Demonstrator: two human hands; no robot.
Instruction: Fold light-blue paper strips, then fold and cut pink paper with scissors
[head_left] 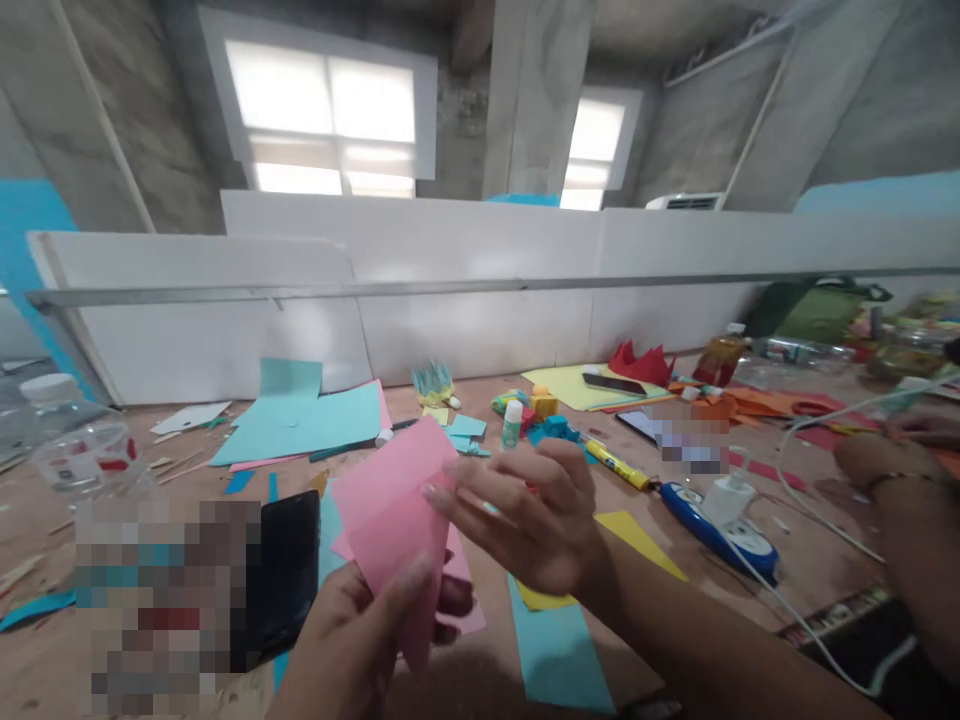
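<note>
A folded sheet of pink paper (394, 485) is raised above the table, its upper part tilted to the left. My left hand (360, 625) grips it from below, thumb across the front and fingers behind. The fingertips of my right hand (536, 520) meet the right edge of the sheet and appear to pinch it; the other fingers are curled. Under my right forearm lie a yellow paper piece (641, 545) and a light blue strip (559, 650). Beyond my hands stands a glue stick (511, 425).
A black phone (281, 570) lies left, with a plastic bottle (82, 450) farther left. Light blue sheets (330, 425) rest at the back. On the right are a yellow marker (616, 464), a blue power strip (712, 530), a white cable (825, 520) and another person's hand (881, 465).
</note>
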